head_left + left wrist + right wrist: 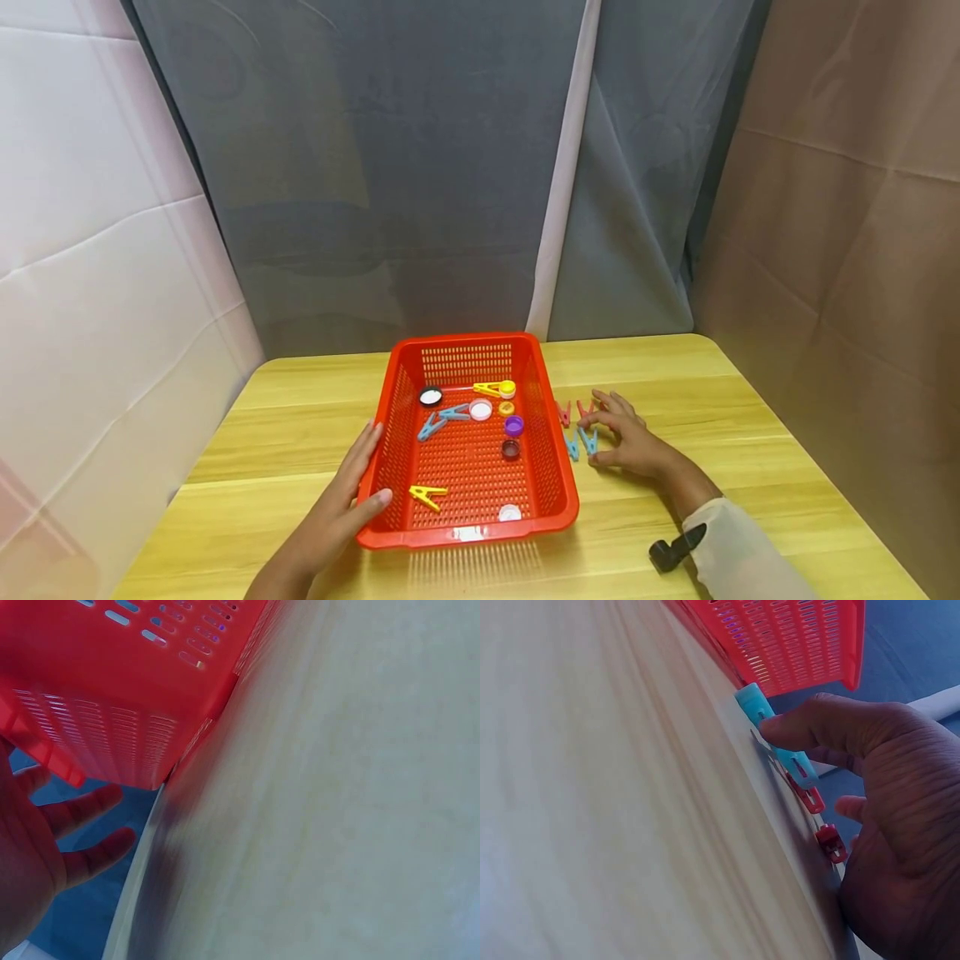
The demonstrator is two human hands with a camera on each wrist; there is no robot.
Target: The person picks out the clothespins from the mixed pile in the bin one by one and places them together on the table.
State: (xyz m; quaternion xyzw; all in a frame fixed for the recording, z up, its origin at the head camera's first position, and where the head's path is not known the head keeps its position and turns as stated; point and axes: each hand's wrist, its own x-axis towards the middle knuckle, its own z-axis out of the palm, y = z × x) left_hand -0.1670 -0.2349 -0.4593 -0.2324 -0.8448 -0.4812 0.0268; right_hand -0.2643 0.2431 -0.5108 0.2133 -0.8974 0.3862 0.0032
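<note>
A red plastic basket point(467, 533) stands on the wooden table. My left hand point(341, 500) holds its left side near the front corner, thumb over the rim and fingers along the outside; the left wrist view shows the spread fingers point(97, 847). Right of the basket, my right hand point(626, 437) pinches a blue clothespin point(588, 440) between thumb and index finger. Another blue clothespin point(572, 445) lies close to the basket wall. Two red clothespins lie just beyond, one point(564, 414) by the basket and one point(584, 408) partly under the right fingers.
Inside the basket lie blue clothespins point(431, 427), yellow clothespins point(427, 496) and several bottle caps, among them a purple cap point(513, 426) and a black-rimmed cap point(431, 397). Grey curtains point(450, 167) hang behind the table point(300, 433), with fabric walls at both sides.
</note>
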